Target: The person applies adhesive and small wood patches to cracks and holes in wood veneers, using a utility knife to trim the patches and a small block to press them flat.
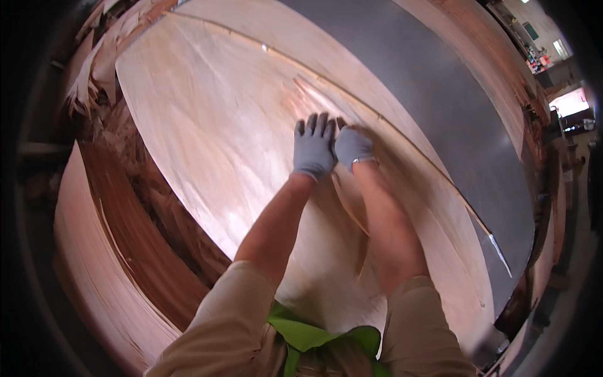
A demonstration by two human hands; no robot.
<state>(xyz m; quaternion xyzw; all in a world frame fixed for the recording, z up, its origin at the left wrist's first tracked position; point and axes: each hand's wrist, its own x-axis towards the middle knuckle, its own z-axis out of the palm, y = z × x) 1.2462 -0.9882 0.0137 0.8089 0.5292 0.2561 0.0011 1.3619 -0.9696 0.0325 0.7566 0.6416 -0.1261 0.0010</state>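
Large thin sheets of wood veneer (198,118) lie before me, pale with pinkish streaks. My left hand (314,147), in a grey glove with darker fingertips, rests flat on the veneer with its fingers a little apart. Right beside it, my right hand (354,145), gloved alike and with a band at the wrist, is curled at the veneer; its fingertips are mostly hidden, so what it grips cannot be told. A narrow torn strip of veneer (348,202) runs from below the hands towards me. Beyond the hands a long thin bamboo stick (339,89) lies slantwise across the sheets.
A dark grey panel (433,80) lies under the veneer at the right. On the left are reddish-brown veneer scraps (155,188) and a stack of sheets (108,264). More stacked veneer (490,52) stands beyond the panel. A bright opening (570,102) shows at the far right.
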